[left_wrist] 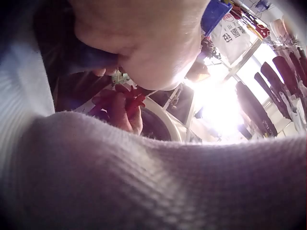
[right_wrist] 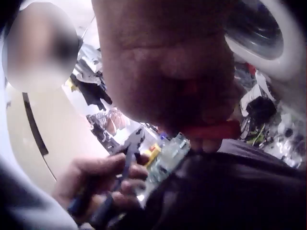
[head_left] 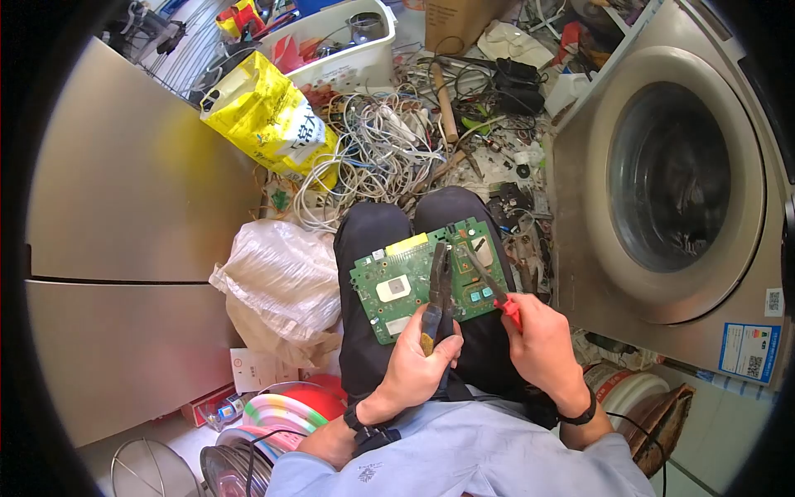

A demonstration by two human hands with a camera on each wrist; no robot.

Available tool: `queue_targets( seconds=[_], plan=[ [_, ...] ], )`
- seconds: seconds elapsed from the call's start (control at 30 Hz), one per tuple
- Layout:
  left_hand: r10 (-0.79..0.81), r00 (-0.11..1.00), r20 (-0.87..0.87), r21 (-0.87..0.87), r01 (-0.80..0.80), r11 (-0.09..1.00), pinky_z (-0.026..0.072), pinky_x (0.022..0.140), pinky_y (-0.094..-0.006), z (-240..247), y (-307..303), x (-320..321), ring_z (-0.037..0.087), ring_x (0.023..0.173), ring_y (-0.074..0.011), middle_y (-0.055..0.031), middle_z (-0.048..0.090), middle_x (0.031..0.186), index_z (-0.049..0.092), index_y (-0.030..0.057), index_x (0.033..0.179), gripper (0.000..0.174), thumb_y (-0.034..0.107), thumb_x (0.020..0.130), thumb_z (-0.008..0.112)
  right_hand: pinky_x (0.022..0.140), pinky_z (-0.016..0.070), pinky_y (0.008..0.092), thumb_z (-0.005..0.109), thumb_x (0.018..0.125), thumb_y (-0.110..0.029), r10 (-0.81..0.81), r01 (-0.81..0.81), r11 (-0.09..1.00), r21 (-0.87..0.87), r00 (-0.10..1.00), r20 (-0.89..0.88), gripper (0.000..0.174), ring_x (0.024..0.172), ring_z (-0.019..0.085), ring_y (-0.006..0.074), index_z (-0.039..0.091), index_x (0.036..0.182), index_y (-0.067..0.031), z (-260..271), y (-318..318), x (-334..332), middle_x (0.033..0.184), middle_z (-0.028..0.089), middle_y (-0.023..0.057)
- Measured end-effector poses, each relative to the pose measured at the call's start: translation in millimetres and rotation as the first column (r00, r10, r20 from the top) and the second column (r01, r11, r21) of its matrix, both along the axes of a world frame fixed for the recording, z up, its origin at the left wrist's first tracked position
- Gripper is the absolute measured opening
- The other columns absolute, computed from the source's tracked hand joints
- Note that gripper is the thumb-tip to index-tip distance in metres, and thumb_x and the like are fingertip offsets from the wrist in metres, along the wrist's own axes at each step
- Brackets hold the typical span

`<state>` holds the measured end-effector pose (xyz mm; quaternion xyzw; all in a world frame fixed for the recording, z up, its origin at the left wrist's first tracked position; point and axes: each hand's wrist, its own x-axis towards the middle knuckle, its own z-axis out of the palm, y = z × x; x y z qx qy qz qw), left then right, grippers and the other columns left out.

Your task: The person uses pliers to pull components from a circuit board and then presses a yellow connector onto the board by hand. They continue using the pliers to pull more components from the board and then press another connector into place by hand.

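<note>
Pale shirt point(head_left: 464, 451) nearest, and beyond the fingers a green circuit board point(head_left: 373, 286) lies slantwise across both thighs point(head_left: 363, 364), left hand point(head_left: 414, 369) curled round pliers point(head_left: 438, 290) over its middle, right hand point(head_left: 542, 344), nearer its right end, gripping a red-handled tool point(head_left: 511, 312).

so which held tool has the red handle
The slim metal tool in the right hand; the dark metal pliers in the left hand have yellow on a handle.

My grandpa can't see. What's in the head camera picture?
The left hand holds dark pliers and the right hand a red-handled tool over a green circuit board on the person's lap. Tangled cables lie beyond; a washing machine stands right.
</note>
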<state>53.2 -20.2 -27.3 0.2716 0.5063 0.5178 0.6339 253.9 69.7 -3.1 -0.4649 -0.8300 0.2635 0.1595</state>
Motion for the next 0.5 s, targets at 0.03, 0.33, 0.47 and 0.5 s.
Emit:
queue_targets(
  seconds=[0.03,0.33,0.47,0.5],
  plan=[
    [-0.015,1.0,-0.024,-0.004,0.015,1.0,0.0548,0.071,-0.0272,-0.8,-0.4,-0.1,0.062,0.08,-0.01,-0.0021,0.063,0.096,0.052,0.002,0.13,0.032,0.005,0.102,0.066,0.07,0.0573,0.0396,0.073,0.094,-0.008,0.006,-0.016,0.985,-0.171,0.998,-0.057,0.029,0.083,0.073,0.0311,0.063,0.12,-0.0003,4.3,0.2,2.9,0.096,0.072,0.0154],
    [-0.041,0.993,0.109,0.033,0.038,0.999,0.0537,0.075,-0.0287,3.0,4.0,0.2,0.062,0.084,-0.0124,-0.0035,0.063,0.102,0.047,0.0016,0.141,0.043,0.003,0.102,0.065,0.062,0.0557,0.0278,0.064,0.108,-0.025,-0.308,-0.454,0.205,-0.867,0.811,-0.498,0.029,0.079,0.074,0.0181,0.066,0.12,0.0015,13.4,12.8,7.5,0.099,0.076,0.0117],
    [-0.041,0.996,0.081,0.076,0.035,0.997,0.0534,0.078,-0.0291,2.6,0.8,1.3,0.062,0.086,-0.0121,-0.0031,0.064,0.103,0.046,0.0013,0.144,0.046,0.003,0.102,0.065,0.061,0.0576,0.0279,0.06,0.11,-0.026,-0.288,-0.539,0.14,-0.831,0.78,-0.555,0.03,0.079,0.075,0.0187,0.065,0.119,0.0027,1.0,16.6,5.8,0.101,0.076,0.0128],
    [-0.053,0.996,0.076,0.055,0.048,0.997,0.0528,0.087,-0.0308,1.4,-0.2,0.0,0.062,0.097,-0.0124,-0.003,0.065,0.11,0.047,0.0018,0.145,0.049,0.006,0.102,0.068,0.061,0.0576,0.0279,0.06,0.11,-0.026,-0.289,-0.539,0.14,-0.83,0.78,-0.555,0.03,0.079,0.075,0.0187,0.065,0.119,0.0027,-0.8,16.5,5.7,0.101,0.076,0.0128]
  ],
)
